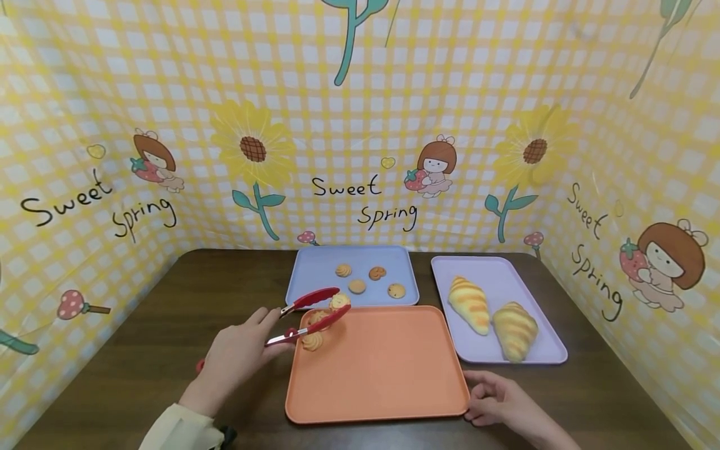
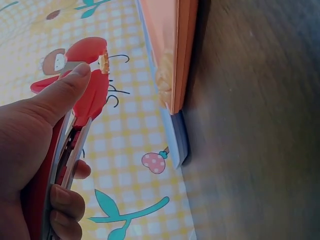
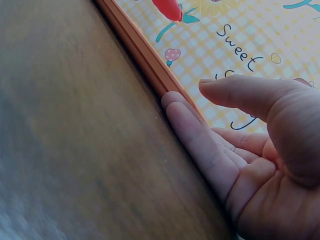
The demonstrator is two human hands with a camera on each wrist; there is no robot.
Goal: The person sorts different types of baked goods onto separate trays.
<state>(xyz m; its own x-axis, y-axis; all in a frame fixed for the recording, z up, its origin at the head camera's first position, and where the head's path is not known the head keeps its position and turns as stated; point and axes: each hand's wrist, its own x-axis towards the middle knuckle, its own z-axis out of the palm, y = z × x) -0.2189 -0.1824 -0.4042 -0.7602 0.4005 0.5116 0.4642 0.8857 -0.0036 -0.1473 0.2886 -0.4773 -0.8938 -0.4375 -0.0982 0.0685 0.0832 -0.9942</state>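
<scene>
My left hand grips a pair of tongs with red tips and metal arms. Between the red tips sits a pale cookie, held above the far left corner of the orange tray. Below the tongs, swirled cookies lie in that corner, partly covered by a red tip. At the tray's near right corner is my right hand. In the right wrist view its straight fingers touch the tray's outer side, and the thumb stands apart from the rim.
Behind the orange tray, a blue tray bears several cookies. At the right stands a purple tray with two croissant-shaped breads. All rest on a dark wooden table, enclosed by a yellow checked cloth.
</scene>
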